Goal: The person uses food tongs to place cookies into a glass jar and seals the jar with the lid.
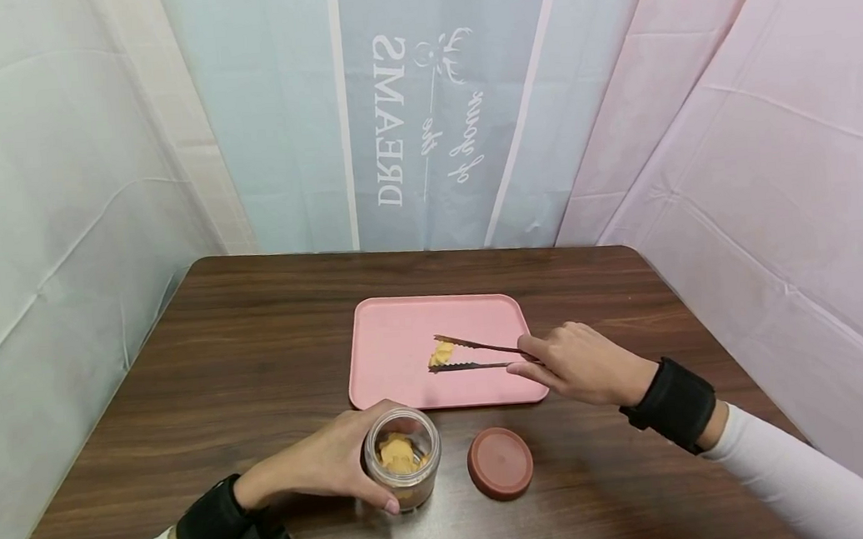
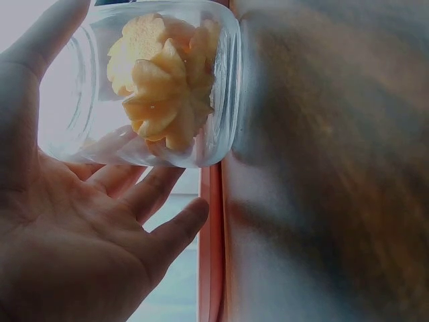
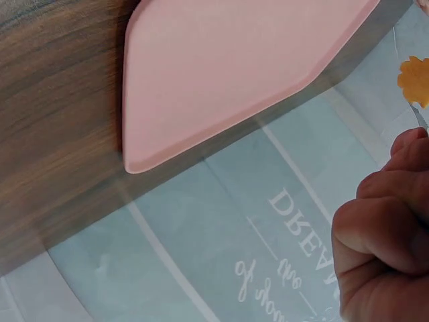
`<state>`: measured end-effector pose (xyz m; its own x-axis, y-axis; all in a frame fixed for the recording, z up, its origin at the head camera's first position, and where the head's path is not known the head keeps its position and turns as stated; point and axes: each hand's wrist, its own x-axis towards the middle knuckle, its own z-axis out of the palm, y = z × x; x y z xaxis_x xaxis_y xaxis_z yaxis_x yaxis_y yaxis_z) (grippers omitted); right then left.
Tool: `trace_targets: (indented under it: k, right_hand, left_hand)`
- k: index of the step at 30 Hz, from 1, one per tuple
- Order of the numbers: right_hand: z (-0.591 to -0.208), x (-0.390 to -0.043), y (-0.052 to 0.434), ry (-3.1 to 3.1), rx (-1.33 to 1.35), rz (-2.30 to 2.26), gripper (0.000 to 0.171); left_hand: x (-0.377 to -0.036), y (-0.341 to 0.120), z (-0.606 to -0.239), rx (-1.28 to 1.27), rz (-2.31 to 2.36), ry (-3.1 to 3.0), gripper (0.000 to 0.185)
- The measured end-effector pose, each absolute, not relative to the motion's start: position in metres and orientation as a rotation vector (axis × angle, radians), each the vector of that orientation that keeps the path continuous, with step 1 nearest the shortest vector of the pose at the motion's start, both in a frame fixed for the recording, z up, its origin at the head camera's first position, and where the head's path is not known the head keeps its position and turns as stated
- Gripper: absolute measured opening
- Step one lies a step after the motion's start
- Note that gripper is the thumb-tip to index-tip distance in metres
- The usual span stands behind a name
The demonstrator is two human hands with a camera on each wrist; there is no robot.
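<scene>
A yellow flower-shaped cookie (image 1: 441, 353) sits between the two arms of a pair of metal tongs (image 1: 475, 356), over the middle of a pink tray (image 1: 395, 339); whether it touches the tray cannot be told. The right hand (image 1: 577, 364) pinches the tongs at their near end, fingers curled round the handles, just past the tray's right front corner. In the right wrist view the cookie (image 3: 414, 79) shows at the right edge above the curled fingers (image 3: 382, 228). Bare pink surface lies all around the cookie, wider to the left and toward the far rim.

Just in front of the tray's near edge stands an open glass jar (image 1: 404, 458) with more cookies (image 2: 164, 87) inside. The left hand (image 1: 325, 465) grasps it, thumb and fingers wrapped round its wall. Just right of the jar, apart from it, a brown round lid (image 1: 500, 463) lies flat on the table.

The dark wooden table (image 1: 243, 374) has open room to the left of the tray, behind it up to the far edge, and to the right of the right hand. Pale hanging sheets (image 1: 59, 204) close in the table on three sides, the rear one printed with mirrored lettering (image 1: 391, 122).
</scene>
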<state>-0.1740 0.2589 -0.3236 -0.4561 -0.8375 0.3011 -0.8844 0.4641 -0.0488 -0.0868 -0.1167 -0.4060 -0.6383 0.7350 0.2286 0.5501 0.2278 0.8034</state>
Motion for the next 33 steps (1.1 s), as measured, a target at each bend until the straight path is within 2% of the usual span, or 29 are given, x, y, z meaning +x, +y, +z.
trace_targets:
  k: [10, 24, 33]
  right_hand:
    - [-0.314, -0.165, 0.251, -2.364, 1.542, 0.289, 0.044]
    - [-0.306, -0.150, 0.243, -2.270, 1.637, 0.313, 0.041]
    - [-0.306, -0.141, 0.235, -2.244, 1.659, 0.287, 0.046]
  left_hand:
    - [-0.088, -0.117, -0.407, 1.256, 1.374, 2.286, 0.082]
    - [-0.087, -0.117, -0.407, 1.259, 1.337, 2.346, 0.083]
    - [-0.088, -0.118, -0.406, 1.252, 1.338, 2.344, 0.083]
